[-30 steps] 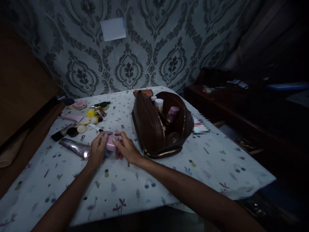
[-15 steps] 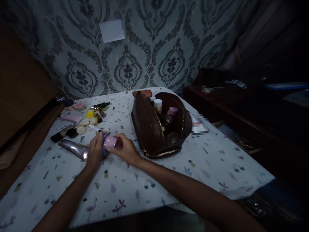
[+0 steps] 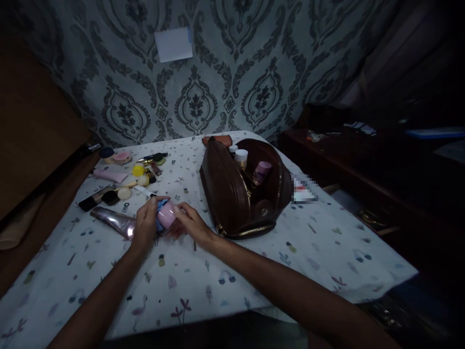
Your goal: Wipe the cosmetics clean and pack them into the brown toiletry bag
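Observation:
A small, glossy pink jar (image 3: 167,215) is held between my two hands just above the tablecloth. My left hand (image 3: 144,227) is closed around a crumpled blue cloth (image 3: 160,205), which presses against the jar's left side. From the right, my right hand (image 3: 193,226) grips the jar with its fingers, some of them partly hidden. Beside my left wrist lies a shiny metallic tube (image 3: 113,223). To the right of my hands, a brown leather cosmetic bag (image 3: 225,194) stands unzipped, with a white-capped jar (image 3: 241,157) and a pink-capped bottle (image 3: 262,169) inside.
Several cosmetics are spread on the table's left side, including a pink tube (image 3: 111,175), a yellow-topped item (image 3: 138,169) and a dark brush (image 3: 90,199). An orange-brown case (image 3: 217,140) lies behind the bag. A dark cabinet with an open drawer (image 3: 374,220) is at right.
The pink jar has tilted and turned in my hands, and my right fingers have shifted along it. The whole view has moved slightly; the bag and other cosmetics remain in place.

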The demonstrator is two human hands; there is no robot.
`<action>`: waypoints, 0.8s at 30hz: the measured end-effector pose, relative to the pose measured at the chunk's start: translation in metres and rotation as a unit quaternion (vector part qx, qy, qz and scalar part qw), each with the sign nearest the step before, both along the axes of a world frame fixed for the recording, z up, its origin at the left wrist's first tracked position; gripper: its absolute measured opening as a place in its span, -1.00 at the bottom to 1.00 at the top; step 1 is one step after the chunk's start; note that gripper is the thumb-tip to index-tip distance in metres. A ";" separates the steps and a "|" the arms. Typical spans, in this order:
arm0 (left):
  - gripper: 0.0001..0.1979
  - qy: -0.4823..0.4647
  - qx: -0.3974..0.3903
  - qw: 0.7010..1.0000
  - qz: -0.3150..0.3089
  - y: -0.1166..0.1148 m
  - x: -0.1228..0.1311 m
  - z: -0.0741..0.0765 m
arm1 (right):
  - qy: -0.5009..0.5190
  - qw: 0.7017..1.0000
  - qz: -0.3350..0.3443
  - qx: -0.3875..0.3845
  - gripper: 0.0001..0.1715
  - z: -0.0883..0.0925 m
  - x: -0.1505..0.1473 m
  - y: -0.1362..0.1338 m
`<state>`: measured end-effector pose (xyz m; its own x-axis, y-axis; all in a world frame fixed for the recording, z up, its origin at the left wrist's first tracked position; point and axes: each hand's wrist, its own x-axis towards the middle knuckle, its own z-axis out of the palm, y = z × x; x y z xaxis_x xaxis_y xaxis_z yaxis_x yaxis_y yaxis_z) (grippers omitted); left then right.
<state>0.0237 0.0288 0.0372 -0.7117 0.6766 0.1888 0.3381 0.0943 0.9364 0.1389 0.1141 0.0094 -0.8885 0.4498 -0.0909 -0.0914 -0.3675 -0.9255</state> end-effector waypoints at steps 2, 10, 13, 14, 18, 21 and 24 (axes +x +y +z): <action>-0.31 -0.008 0.004 1.000 0.002 0.000 0.000 0.000 | 0.001 0.999 0.021 -0.030 -0.37 -0.001 -0.001 0.000; -0.30 -0.005 0.009 1.000 0.026 -0.001 -0.002 -0.002 | 0.002 1.000 0.011 0.008 -0.27 0.003 0.001 -0.002; -0.29 -0.002 0.004 1.000 0.027 -0.002 -0.002 -0.002 | -0.023 0.998 -0.006 0.059 -0.28 0.005 0.002 -0.002; -0.28 -0.006 0.005 1.000 0.025 -0.002 -0.002 -0.001 | -0.023 0.998 -0.011 0.065 -0.27 0.005 0.002 -0.002; -0.28 -0.023 0.010 0.999 0.020 -0.001 -0.001 0.000 | -0.004 0.999 -0.040 0.023 -0.13 0.002 -0.001 -0.002; -0.30 -0.025 0.014 0.999 0.023 0.000 -0.001 0.000 | 0.003 0.999 -0.045 -0.011 -0.17 -0.001 -0.003 -0.002; -0.34 -0.022 0.016 0.999 0.020 -0.001 -0.001 0.000 | 0.015 0.999 -0.030 -0.040 -0.23 -0.002 -0.003 -0.003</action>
